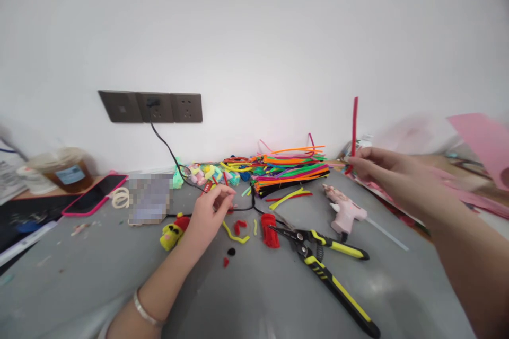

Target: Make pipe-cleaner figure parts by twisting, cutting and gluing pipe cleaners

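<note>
My right hand (376, 167) is raised at the right, thumb and fingers pinched on the lower end of a red pipe cleaner (354, 124) that stands upright. My left hand (214, 206) hovers over the middle of the table, its fingers loosely curled with no held thing visible. Beside its wrist sits a yellow fuzzy figure (170, 235) with a red top. Right of that hand lie a bent yellow pipe cleaner piece (234, 235), a red curled piece (239, 226), a black pompom (231, 251) and a red fuzzy coil (270, 230).
Yellow-and-black pliers (334, 270) lie by the coil, with a pink glue gun (345, 212) behind. Colourful pipe cleaner bundles (292, 177) rest along the wall. A pink-edged phone (95, 196) and a drink cup (69, 169) are at left. A black cord (169, 143) hangs from the socket.
</note>
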{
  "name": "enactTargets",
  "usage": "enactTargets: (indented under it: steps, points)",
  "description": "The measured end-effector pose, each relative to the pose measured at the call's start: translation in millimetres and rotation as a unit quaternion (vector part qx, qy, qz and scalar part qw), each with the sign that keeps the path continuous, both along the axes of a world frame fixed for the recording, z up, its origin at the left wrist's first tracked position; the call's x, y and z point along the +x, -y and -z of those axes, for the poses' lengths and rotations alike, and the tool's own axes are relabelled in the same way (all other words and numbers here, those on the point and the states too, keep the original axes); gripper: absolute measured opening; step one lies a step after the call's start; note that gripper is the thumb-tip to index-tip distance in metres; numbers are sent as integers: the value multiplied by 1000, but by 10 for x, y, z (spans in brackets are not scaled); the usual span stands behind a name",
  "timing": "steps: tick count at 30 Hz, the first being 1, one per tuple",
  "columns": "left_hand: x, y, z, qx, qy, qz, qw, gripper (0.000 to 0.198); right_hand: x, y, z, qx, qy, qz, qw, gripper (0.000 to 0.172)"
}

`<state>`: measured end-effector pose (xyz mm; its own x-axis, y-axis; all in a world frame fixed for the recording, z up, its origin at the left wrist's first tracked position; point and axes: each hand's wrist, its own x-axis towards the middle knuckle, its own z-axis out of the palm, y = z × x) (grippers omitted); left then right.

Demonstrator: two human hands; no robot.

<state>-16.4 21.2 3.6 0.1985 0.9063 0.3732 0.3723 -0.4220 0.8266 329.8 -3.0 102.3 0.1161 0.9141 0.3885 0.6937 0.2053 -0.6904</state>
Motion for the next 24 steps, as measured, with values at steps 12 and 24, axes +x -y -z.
enactTargets:
  steps: [12, 24]
  points:
    - [-45, 2, -58, -12, 81, 39, 996, 18, -1829, 37, 576, -120, -396, -203, 888, 36]
    - [-186, -91, -56, -30, 139, -61, 988, 16, -934, -93, 416, -58, 76, -42, 994, 22]
